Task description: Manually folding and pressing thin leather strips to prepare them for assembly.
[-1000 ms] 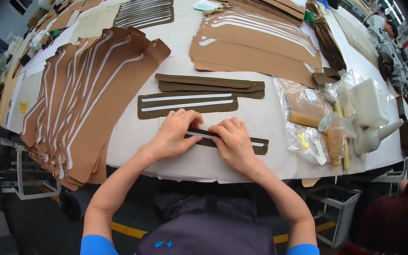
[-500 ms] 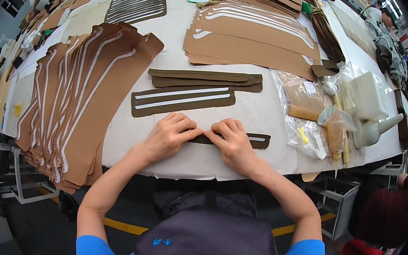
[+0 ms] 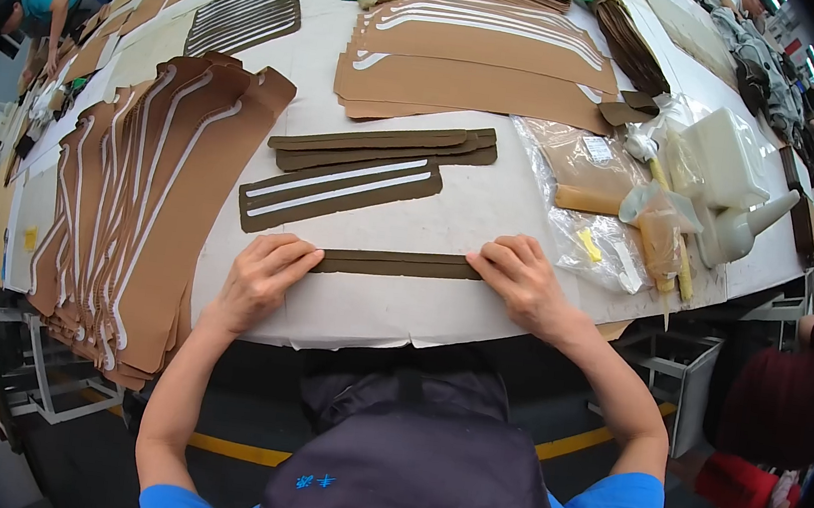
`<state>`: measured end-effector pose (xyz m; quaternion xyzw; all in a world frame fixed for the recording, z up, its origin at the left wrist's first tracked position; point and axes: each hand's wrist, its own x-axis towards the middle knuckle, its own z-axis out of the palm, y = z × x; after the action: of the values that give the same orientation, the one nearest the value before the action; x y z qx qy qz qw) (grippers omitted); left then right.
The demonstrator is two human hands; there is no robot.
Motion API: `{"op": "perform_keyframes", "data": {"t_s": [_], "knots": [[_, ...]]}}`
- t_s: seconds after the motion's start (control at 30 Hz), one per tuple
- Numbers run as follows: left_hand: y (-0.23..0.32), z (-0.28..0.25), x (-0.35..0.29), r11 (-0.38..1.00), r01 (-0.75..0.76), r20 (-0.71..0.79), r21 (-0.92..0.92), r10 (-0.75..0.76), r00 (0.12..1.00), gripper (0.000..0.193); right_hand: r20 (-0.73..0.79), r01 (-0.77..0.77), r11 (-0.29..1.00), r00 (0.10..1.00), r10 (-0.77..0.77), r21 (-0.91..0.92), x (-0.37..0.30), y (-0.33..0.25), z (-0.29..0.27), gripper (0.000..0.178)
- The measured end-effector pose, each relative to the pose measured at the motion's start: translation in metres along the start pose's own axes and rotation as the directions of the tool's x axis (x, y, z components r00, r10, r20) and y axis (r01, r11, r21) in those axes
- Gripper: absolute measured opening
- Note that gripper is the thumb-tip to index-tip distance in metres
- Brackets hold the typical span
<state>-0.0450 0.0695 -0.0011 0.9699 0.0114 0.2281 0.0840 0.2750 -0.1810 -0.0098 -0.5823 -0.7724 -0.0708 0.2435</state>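
A narrow dark olive strip lies across the table near its front edge, with a lengthwise fold line along it. At its left end the fingers of my left hand are closed in a pinch. My right hand pinches the other end, so the strip's tips are hidden under my fingers. Just beyond it rests a wider olive piece bearing two white strips. Behind that, several folded olive strips are piled together.
Fanned brown panels with white strips overhang the table's left front edge. More brown panels lie at the back. To the right are plastic bags, a white bottle and an amber-filled bag. Another person bends at far left.
My hands have moved apart from the strip's middle to its two ends. The white line seen before at its right end no longer shows; the strip looks folded along its length.
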Motion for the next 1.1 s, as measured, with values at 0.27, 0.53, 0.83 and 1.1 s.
{"op": "perform_keyframes", "data": {"t_s": [0.27, 0.53, 0.83, 1.1], "knots": [[-0.004, -0.014, -0.021, 0.990, 0.131, -0.017, -0.059, -0.132, 0.991, 0.033, -0.007, -0.114, 0.991, 0.993, 0.114, -0.074, -0.038, 0.005, -0.034, 0.042], [0.026, 0.004, -0.009, 0.937, 0.320, -0.243, -0.139, -0.346, 0.906, 0.042, -0.101, -0.115, 0.986, 0.987, 0.128, 0.124, 0.052, -0.053, 0.014, 0.047], [0.047, 0.013, -0.011, 0.919, 0.393, -0.117, -0.028, -0.394, 0.912, 0.040, 0.251, -0.185, 0.971, 0.957, 0.143, 0.153, 0.094, -0.099, 0.090, 0.096], [0.046, 0.010, -0.016, 0.922, 0.387, -0.093, 0.004, -0.385, 0.918, 0.042, 0.340, -0.333, 0.940, 0.878, 0.338, -0.075, 0.014, -0.068, 0.016, 0.096]]}}
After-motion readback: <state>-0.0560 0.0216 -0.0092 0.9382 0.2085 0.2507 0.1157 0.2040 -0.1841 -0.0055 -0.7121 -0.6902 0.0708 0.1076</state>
